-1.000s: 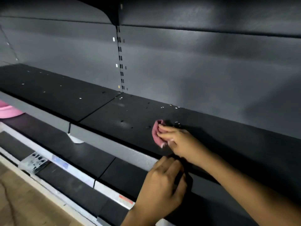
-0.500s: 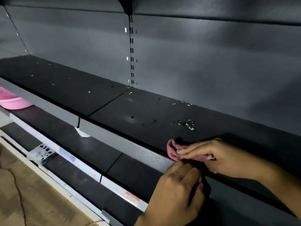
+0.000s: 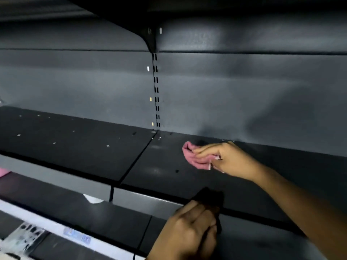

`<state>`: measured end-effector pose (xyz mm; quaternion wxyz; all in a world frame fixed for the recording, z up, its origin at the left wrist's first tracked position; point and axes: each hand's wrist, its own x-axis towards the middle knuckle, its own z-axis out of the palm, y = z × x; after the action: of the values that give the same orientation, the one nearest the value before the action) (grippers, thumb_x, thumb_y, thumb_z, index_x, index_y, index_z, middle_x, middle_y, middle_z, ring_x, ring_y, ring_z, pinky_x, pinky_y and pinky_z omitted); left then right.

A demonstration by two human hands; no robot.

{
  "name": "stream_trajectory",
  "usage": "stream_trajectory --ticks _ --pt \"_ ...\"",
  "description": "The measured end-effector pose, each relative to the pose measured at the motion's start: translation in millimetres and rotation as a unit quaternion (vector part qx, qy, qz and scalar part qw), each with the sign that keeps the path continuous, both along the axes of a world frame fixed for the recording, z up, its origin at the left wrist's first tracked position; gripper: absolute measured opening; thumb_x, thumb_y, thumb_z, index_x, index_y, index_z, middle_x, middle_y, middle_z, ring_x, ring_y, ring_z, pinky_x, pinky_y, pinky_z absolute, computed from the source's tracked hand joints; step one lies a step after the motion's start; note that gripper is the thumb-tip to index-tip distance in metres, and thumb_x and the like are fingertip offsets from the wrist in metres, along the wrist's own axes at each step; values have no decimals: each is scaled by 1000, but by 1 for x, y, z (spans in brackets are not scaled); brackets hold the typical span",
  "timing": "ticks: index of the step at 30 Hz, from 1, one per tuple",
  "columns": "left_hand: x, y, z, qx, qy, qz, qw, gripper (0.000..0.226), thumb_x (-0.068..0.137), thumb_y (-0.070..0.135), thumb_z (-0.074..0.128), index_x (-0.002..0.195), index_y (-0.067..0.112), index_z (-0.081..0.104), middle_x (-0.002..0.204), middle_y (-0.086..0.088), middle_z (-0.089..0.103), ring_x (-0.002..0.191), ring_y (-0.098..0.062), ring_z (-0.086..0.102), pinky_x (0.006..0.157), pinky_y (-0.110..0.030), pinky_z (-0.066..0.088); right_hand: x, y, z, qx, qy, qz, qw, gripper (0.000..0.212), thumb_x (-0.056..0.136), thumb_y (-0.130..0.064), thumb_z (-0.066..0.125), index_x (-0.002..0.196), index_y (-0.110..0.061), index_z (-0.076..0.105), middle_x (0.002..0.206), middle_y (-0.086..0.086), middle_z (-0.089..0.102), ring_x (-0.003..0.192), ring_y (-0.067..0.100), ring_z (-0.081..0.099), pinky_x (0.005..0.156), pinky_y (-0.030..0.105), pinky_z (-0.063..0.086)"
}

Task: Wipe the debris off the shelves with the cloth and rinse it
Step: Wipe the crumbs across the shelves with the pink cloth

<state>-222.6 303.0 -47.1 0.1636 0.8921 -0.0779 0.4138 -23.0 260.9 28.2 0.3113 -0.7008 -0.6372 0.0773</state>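
Observation:
My right hand presses a crumpled pink cloth flat on the dark shelf, close to the back wall and just right of the seam between two panels. My left hand sits against the shelf's front lip below it, fingers curled together, with nothing visible in it. A dark speck lies on the shelf in front of the cloth. Small white debris bits are scattered over the left panel.
A slotted upright runs up the grey back wall to a bracket under the upper shelf. A lower shelf with a label rail sticks out below. A pink object shows at the far left edge.
My right hand moved the cloth from the shelf's front edge to the back of the shelf. The cluster of crumbs seen half a second ago no longer shows. My left hand stayed at the lip.

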Motion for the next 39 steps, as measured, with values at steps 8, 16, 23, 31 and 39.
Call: stream_trajectory --ticks 8,16,23,31,39 --pt "8 22 -15 -44 -64 -10 997 27 90 13 50 74 10 71 81 -4 70 74 -22 65 72 -23 53 -69 20 -20 -96 17 105 990 50 77 16 46 114 -12 65 128 -4 61 123 -7 45 108 7 28" --pt "-1 15 -2 -75 2 13 997 15 77 15 55 72 13 70 86 -1 72 92 -18 67 87 -19 51 -16 31 -12 -17 -49 -78 996 45 77 12 57 115 -11 65 127 0 61 118 -10 40 109 16 31" --pt "-5 16 7 -102 63 0 993 11 75 23 54 70 22 64 80 9 69 80 -11 66 70 -16 52 0 -88 9 81 82 -397 910 48 81 8 59 120 -19 60 113 -18 59 102 11 61 85 8 49" --pt "-6 11 6 -120 43 19 992 16 80 21 52 68 17 63 76 7 65 73 -12 62 71 -21 49 2 -128 -39 -220 -31 -531 818 44 81 -1 47 125 -7 49 134 22 47 118 41 47 99 45 43" --pt "2 13 5 -119 41 5 992 12 80 21 49 68 23 52 66 6 59 66 -9 52 62 -20 46 -21 30 -27 -130 8 -404 906 41 78 5 44 114 -9 54 127 17 51 116 38 50 95 40 43"
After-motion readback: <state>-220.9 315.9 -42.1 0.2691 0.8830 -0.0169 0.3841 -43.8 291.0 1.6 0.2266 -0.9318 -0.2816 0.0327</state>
